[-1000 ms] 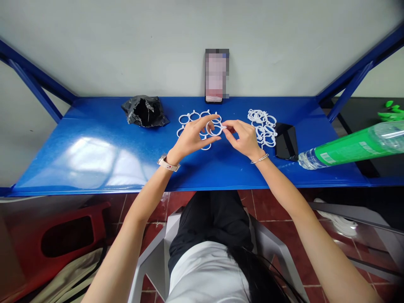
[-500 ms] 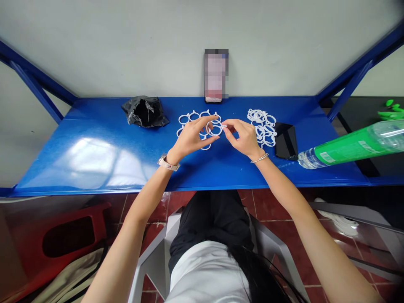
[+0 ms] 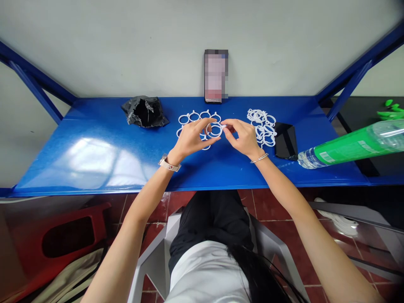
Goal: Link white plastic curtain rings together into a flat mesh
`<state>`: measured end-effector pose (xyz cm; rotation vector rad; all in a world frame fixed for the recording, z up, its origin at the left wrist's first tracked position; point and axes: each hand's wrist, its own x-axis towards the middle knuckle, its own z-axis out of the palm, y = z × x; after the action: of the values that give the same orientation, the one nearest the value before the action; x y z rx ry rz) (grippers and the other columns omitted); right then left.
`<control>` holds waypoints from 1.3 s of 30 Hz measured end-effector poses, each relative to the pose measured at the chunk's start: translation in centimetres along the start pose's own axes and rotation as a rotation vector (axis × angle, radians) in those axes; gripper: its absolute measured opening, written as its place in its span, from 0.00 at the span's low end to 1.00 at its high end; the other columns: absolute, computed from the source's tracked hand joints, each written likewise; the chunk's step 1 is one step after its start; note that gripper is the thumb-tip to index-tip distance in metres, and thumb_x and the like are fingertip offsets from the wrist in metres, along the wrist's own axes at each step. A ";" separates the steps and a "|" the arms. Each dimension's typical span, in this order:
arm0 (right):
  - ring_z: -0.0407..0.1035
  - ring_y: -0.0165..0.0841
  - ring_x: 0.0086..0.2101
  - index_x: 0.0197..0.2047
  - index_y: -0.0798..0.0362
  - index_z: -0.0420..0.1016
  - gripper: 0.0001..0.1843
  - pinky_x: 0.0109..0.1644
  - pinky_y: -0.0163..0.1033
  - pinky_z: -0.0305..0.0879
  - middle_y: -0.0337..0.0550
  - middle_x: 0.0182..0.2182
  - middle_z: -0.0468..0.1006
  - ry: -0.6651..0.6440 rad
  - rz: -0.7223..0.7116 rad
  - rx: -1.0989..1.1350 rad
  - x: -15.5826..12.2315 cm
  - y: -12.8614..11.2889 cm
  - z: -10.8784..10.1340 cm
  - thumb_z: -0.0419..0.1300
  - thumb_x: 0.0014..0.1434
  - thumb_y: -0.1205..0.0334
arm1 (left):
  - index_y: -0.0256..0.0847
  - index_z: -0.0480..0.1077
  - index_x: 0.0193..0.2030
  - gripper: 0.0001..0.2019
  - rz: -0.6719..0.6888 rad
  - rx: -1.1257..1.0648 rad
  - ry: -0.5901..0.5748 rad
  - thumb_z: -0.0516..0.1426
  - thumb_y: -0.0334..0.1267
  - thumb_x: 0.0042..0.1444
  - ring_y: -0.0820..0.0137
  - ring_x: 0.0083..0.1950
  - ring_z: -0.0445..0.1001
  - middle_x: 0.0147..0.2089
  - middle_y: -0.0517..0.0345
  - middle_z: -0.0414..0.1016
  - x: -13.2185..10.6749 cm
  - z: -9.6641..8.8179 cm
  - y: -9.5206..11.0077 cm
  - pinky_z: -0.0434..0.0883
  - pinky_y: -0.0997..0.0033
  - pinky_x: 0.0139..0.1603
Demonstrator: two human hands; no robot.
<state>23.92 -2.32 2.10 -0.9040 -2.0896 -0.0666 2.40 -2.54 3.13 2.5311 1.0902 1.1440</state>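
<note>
A white plastic curtain ring (image 3: pixel 214 136) with a small eyelet is held up between my hands over the blue table. My left hand (image 3: pixel 191 136) curves around its left side, thumb below and fingers above. My right hand (image 3: pixel 241 134) pinches the ring's eyelet between thumb and fingertips. Behind and partly under my left hand, several white curtain rings (image 3: pixel 195 120) lie spread out in rows, some of them hidden. Just beyond my right hand is a tangled pile of more white rings (image 3: pixel 265 130).
A crumpled black plastic bag (image 3: pixel 145 112) lies at the back left. One phone (image 3: pixel 216 75) leans on the wall; a dark phone (image 3: pixel 285 141) lies right of the pile. A green-labelled bottle (image 3: pixel 353 145) lies on the right. The blue table (image 3: pixel 94 134) has a front edge near my lap.
My left fingers have come in slightly closer around the ring, and the ring has turned a little between my hands. Everything else on the table stays put.
</note>
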 end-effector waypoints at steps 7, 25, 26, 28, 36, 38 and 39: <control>0.75 0.35 0.29 0.49 0.52 0.77 0.18 0.36 0.39 0.71 0.44 0.30 0.81 -0.028 0.035 -0.004 0.0 -0.1 -0.1 0.49 0.72 0.53 | 0.40 0.71 0.56 0.22 0.004 -0.012 -0.007 0.61 0.53 0.62 0.72 0.34 0.75 0.36 0.58 0.78 0.0 0.0 -0.1 0.72 0.73 0.38; 0.73 0.33 0.26 0.41 0.52 0.76 0.14 0.33 0.37 0.68 0.41 0.26 0.79 0.010 0.012 0.015 0.1 -0.1 -0.1 0.52 0.70 0.55 | 0.40 0.69 0.61 0.23 -0.011 0.009 -0.077 0.61 0.46 0.63 0.66 0.43 0.78 0.46 0.52 0.79 0.2 -0.3 -0.2 0.73 0.71 0.42; 0.73 0.33 0.26 0.41 0.52 0.76 0.14 0.33 0.37 0.68 0.41 0.26 0.79 0.009 0.005 0.022 0.1 -0.1 -0.1 0.52 0.71 0.55 | 0.40 0.69 0.61 0.23 -0.016 0.015 -0.087 0.61 0.46 0.63 0.65 0.45 0.78 0.47 0.51 0.79 0.2 -0.3 -0.2 0.73 0.70 0.42; 0.74 0.33 0.27 0.41 0.52 0.76 0.15 0.34 0.38 0.69 0.41 0.26 0.79 -0.006 -0.002 0.037 0.1 -0.2 -0.1 0.52 0.71 0.53 | 0.40 0.69 0.62 0.22 -0.025 0.017 -0.110 0.60 0.45 0.63 0.64 0.47 0.79 0.50 0.49 0.79 0.2 -0.1 -0.2 0.74 0.69 0.43; 0.73 0.31 0.25 0.39 0.51 0.77 0.15 0.34 0.37 0.69 0.40 0.26 0.80 -0.062 -0.047 0.077 -0.2 -0.6 0.3 0.55 0.70 0.52 | 0.37 0.68 0.61 0.21 -0.015 -0.219 -0.155 0.58 0.45 0.66 0.64 0.50 0.80 0.56 0.45 0.79 -0.2 1.9 0.3 0.76 0.67 0.49; 0.73 0.31 0.26 0.40 0.51 0.77 0.15 0.35 0.38 0.70 0.40 0.26 0.80 -0.056 -0.037 0.106 -0.1 -0.8 0.2 0.55 0.70 0.51 | 0.37 0.69 0.60 0.22 -0.015 -0.270 -0.140 0.59 0.49 0.65 0.63 0.51 0.80 0.55 0.44 0.79 -0.2 2.1 0.4 0.76 0.66 0.51; 0.73 0.32 0.26 0.41 0.51 0.77 0.15 0.35 0.38 0.71 0.40 0.27 0.80 -0.044 -0.022 0.118 -0.1 -0.8 0.1 0.55 0.70 0.51 | 0.37 0.70 0.59 0.23 -0.021 -0.289 -0.125 0.60 0.51 0.64 0.62 0.52 0.80 0.55 0.44 0.79 -0.1 2.1 0.4 0.76 0.65 0.52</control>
<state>23.38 -2.95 2.18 -0.8183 -2.1204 0.0655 4.05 -2.63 1.76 2.3262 0.8516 1.0375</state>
